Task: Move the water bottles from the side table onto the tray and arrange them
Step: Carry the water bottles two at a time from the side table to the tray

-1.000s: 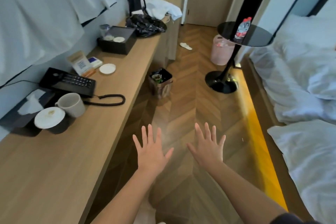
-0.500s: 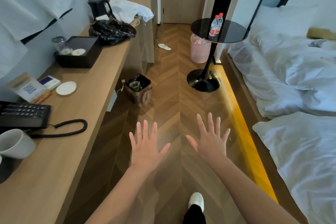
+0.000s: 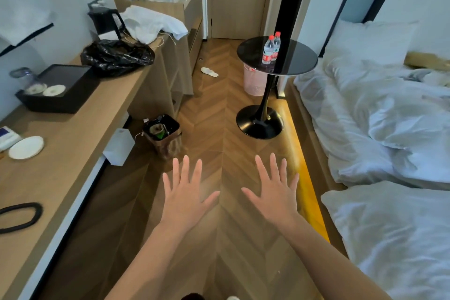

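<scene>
side table [image 3: 299,61]: two water bottles [image 3: 268,52] upright | desk [image 3: 73,165]: black tray [image 3: 60,103], black bag [image 3: 117,56], saucer [image 3: 26,147]

The herringbone floor [image 3: 219,109] runs open between the long wooden desk [image 3: 73,153] on the left and the bed [image 3: 365,117] on the right. The left hand [image 3: 186,198] and right hand [image 3: 275,193] hover spread above this strip. A brown waste bin [image 3: 165,136] stands at the desk's foot, with a white paper bag [image 3: 119,146] just beside it. Farther on, the round black side table [image 3: 299,58] stands close to the bed, its top overhanging a pink basket [image 3: 253,80]. The two water bottles [image 3: 267,52] stand together near the top's middle, with bare surface all round them. On the desk, the right part of the black tray [image 3: 60,105] is bare. A glass [image 3: 26,78] and two white lids [image 3: 53,90] fill its left corner, and a black plastic bag [image 3: 117,56] lies just behind it.
</scene>
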The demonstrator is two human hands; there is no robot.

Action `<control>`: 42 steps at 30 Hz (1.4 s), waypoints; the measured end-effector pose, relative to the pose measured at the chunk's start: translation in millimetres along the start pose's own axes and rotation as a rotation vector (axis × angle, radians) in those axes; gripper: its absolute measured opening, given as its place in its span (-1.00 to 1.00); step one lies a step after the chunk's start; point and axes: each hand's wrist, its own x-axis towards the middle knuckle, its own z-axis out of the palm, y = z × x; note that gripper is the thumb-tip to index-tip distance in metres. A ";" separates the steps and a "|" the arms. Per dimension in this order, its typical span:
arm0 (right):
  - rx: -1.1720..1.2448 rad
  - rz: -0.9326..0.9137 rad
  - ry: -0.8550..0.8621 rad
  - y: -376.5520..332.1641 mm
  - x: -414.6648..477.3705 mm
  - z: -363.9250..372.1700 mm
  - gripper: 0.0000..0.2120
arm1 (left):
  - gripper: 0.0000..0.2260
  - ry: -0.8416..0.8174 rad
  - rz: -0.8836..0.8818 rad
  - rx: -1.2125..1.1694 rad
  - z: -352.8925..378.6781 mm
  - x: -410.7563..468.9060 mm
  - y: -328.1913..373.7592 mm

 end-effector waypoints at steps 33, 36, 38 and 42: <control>0.021 0.177 0.046 133.7 397.5 -40.4 -0.24 | -0.22 -0.058 0.162 0.005 4.1 443.3 131.8; 0.041 0.180 0.041 144.0 428.5 -41.7 -0.25 | -0.22 -0.075 0.162 0.020 5.6 474.2 141.6; 0.053 0.172 0.035 152.7 450.5 -42.2 -0.25 | -0.22 -0.094 0.149 0.021 9.5 494.9 150.1; 0.072 0.152 0.016 174.7 501.2 -38.8 -0.25 | -0.23 -0.106 0.118 -0.008 19.8 541.2 171.3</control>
